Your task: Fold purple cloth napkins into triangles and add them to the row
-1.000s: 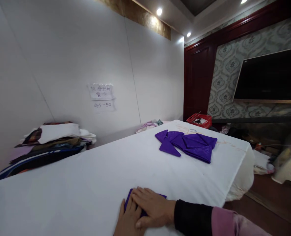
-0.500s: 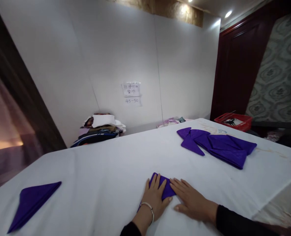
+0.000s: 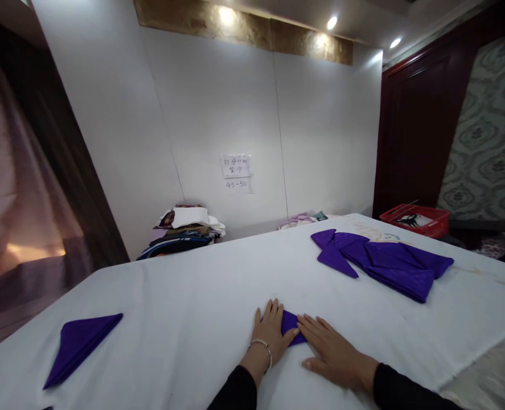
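- The folded purple cloth (image 3: 290, 323) is being pressed against the worktop (image 3: 184, 319), partly under the left hand (image 3: 271, 336) and just left of the right hand (image 3: 331, 350).
- The left hand is being held flat with nothing grasped; the cloth's left part is being covered by it.
- The right hand is being held palm down, likewise unclenched; the cloth's right edge is being touched by its fingertips.
- A bracelet (image 3: 266, 347) is being worn on the left wrist.
- A purple triangle (image 3: 81, 344) is being supported by the worktop, well to the left of the left hand.
- More purple cloths (image 3: 399, 266) are being supported there, beyond the right hand and to its right.
- Farther beyond the left hand, a clothes stack (image 3: 184, 233) is being seen to its left.
- Black-handled scissors (image 3: 412, 220) are being held in a red basket (image 3: 439, 223), far beyond the right hand.
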`<action>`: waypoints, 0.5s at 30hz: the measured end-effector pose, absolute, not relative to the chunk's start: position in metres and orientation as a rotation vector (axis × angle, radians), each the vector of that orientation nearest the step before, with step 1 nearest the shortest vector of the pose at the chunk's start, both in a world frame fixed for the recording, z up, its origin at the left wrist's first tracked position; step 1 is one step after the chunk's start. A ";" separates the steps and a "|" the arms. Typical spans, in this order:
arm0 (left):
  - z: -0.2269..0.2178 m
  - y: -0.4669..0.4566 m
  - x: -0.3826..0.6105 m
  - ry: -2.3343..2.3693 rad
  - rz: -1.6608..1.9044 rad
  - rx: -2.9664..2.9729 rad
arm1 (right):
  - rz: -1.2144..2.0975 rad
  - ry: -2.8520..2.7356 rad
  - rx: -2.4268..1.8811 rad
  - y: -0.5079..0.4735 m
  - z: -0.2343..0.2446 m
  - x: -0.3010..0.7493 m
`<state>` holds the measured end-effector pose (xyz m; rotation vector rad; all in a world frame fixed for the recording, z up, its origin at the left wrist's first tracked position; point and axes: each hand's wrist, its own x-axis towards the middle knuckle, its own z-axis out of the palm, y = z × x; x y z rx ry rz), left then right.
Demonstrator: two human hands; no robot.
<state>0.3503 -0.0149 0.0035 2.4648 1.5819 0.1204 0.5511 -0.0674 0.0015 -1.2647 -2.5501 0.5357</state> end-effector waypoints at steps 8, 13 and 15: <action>0.012 -0.025 0.344 1.698 0.082 2.424 | 0.520 -2.570 -1.274 -0.068 -0.001 0.553; 0.007 -0.028 0.330 1.748 0.082 2.394 | 0.496 -2.586 -1.299 -0.068 -0.001 0.553; 0.005 -0.032 0.321 1.771 0.087 2.383 | 0.479 -2.598 -1.318 -0.068 -0.001 0.553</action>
